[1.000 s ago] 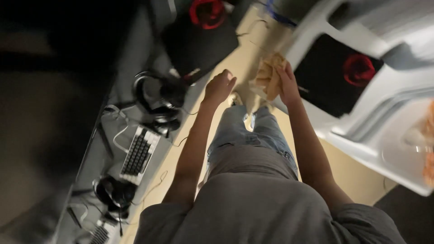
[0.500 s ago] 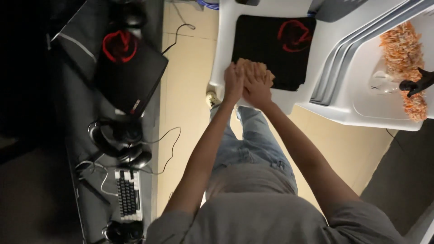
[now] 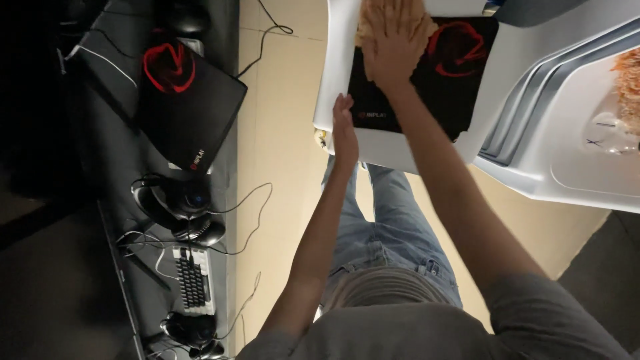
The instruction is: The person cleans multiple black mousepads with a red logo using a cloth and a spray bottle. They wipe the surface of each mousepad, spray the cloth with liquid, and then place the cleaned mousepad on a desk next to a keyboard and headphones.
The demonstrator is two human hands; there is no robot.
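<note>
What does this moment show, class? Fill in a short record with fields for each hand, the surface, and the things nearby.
Right hand: pressed flat on a tan cloth atop the black mouse pad
Left hand: resting on the pad's near edge, empty
Surface: white table
Nearby: second black pad, headphones, keyboard on a dark desk

A tan cloth (image 3: 393,17), crumpled and soft-edged, lies pressed flat against the upper part of a black mouse pad (image 3: 427,73) marked with a red emblem. The pad rests square and flat on a white table (image 3: 527,80), filling the corner nearest the table's edge, with the cloth overlapping the pad's top border and partly covering the red emblem.
</note>
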